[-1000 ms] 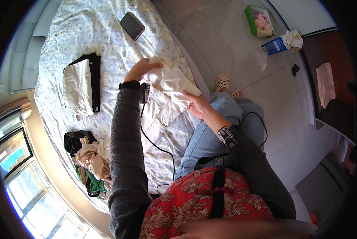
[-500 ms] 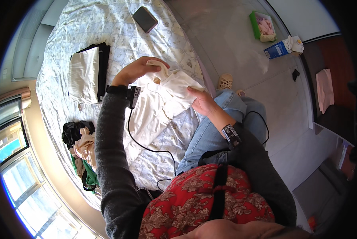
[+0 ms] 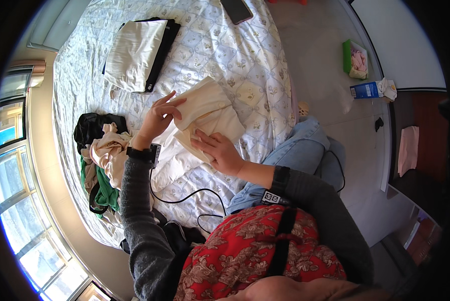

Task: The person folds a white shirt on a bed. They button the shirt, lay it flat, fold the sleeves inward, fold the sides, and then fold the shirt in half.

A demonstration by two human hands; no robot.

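Off-white trousers (image 3: 203,104) lie partly bunched on the bed in front of me, a round button showing near the top edge. At their left edge, my left hand (image 3: 160,118) grips the cloth, its index finger lifted off. My right hand (image 3: 222,153) has hold of a raised lower fold, fingers laid over it and thumb hidden. The lower part of the trousers spreads on the sheet beneath both wrists.
On the patterned bedsheet (image 3: 255,65) are folded white and black clothes (image 3: 137,52), a phone (image 3: 236,10) and a heap of mixed clothes (image 3: 109,150) at left. A black cable (image 3: 187,198) loops near my lap. A green box (image 3: 354,60) and a blue carton (image 3: 366,90) stand on the floor.
The trousers have come down from a held-up bundle onto the bed and opened out. Both hands have moved lower and closer together, and the view has shifted.
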